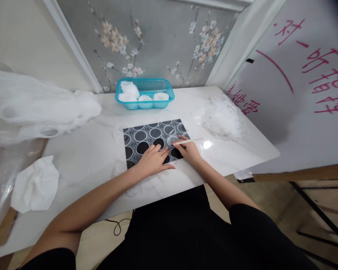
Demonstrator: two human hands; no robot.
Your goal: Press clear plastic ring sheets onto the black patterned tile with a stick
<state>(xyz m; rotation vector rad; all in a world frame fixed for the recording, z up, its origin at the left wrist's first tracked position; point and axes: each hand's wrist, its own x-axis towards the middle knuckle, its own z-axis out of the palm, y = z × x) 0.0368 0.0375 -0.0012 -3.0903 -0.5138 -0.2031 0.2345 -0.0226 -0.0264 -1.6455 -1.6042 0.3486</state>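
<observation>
Two black sleeves (245, 221) lie nearest, the bare forearms (97, 195) reaching over a white table (84, 150). To the left, a crumpled white cloth (36, 183) lies near the table's edge. The left hand (154, 160) lies palm down, thumb stretched away from the fingers, on the near part of a dark sheet (154, 134) patterned with circles, set on the table in front of the body. The right hand (189, 150) pinches a slim white stick (189, 141) between thumb and fingers over the sheet's right side; whether its tip touches the surface I cannot tell. Beyond, a clear, glossy heap (224, 118) sits to the right and a bulky white bundle (39, 105) to the left. Farther back, a teal basket (145, 105) holds white rolls (130, 90), before a flowered panel (157, 37).
</observation>
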